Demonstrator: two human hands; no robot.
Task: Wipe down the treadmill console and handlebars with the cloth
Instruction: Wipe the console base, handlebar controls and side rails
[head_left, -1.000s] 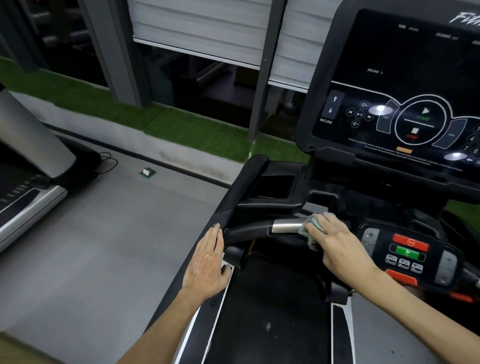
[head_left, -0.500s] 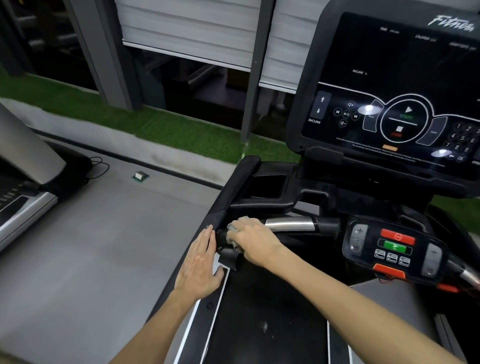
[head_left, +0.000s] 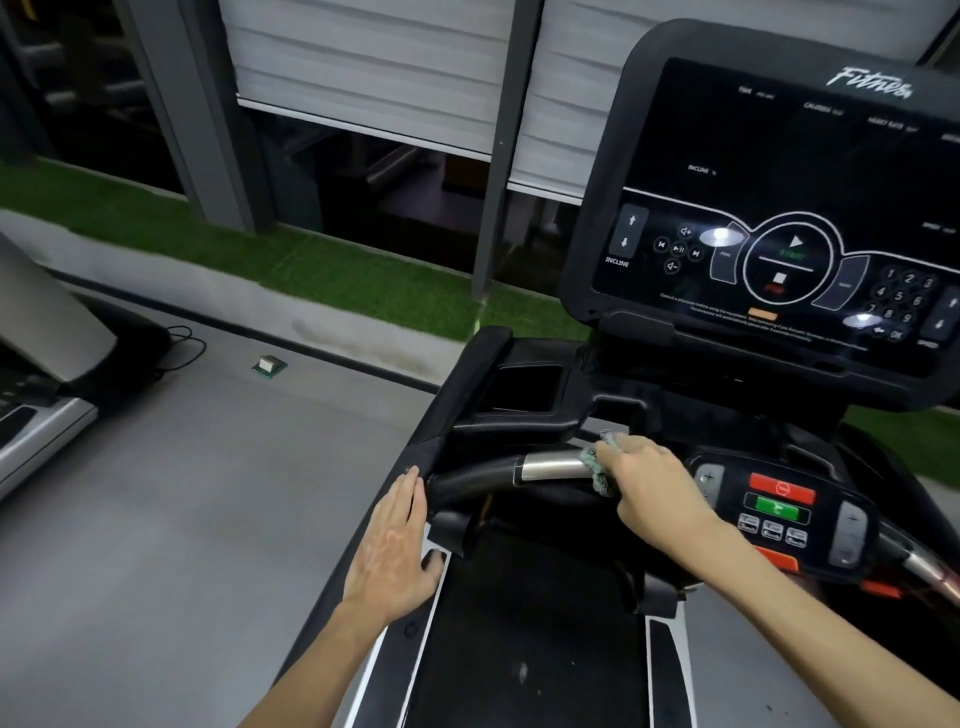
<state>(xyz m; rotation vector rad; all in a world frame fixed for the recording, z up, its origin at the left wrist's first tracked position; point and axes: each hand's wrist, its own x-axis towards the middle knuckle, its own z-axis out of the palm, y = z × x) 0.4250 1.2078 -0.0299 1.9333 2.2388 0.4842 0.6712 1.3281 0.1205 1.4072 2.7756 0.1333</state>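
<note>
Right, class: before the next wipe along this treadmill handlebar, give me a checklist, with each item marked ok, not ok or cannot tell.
1. Cloth gripped in the right hand: ok.
2. Cloth touching the handlebar at its metal section: ok.
3. Left hand flat against the side frame, apart from the cloth: ok.
4. Right hand off the red button: ok.
5. Console screen already wiped: cannot tell.

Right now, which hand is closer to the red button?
Right. The right hand grips the cloth on the handlebar, just left of the red button. The left hand lies flat against the side rail, farther left.
</note>
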